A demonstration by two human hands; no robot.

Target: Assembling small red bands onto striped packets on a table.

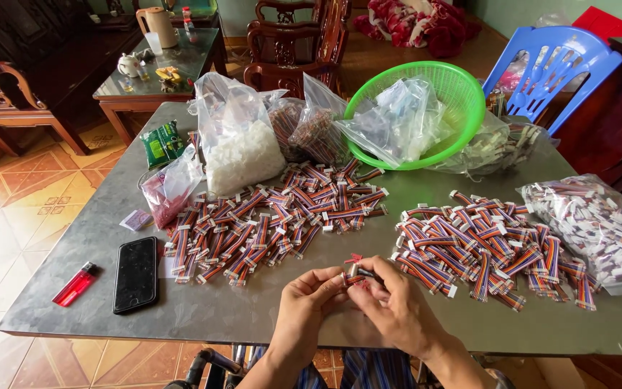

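My left hand (305, 306) and my right hand (394, 302) meet near the front edge of the grey table (95, 288), both pinching one short multicoloured ribbon cable with a white connector (356, 274). A small red piece sticks up just above it. A large spread of the same cables (282, 216) lies ahead to the left. Another pile of cables (480, 248) lies just right of my hands.
A black phone (136, 274) and a red lighter (75, 284) lie at the front left. Clear bags of white parts (242, 155) and a green basket (437, 90) holding bags stand at the back. A full bag (599, 227) lies at the right edge, with a blue chair (552, 61) behind.
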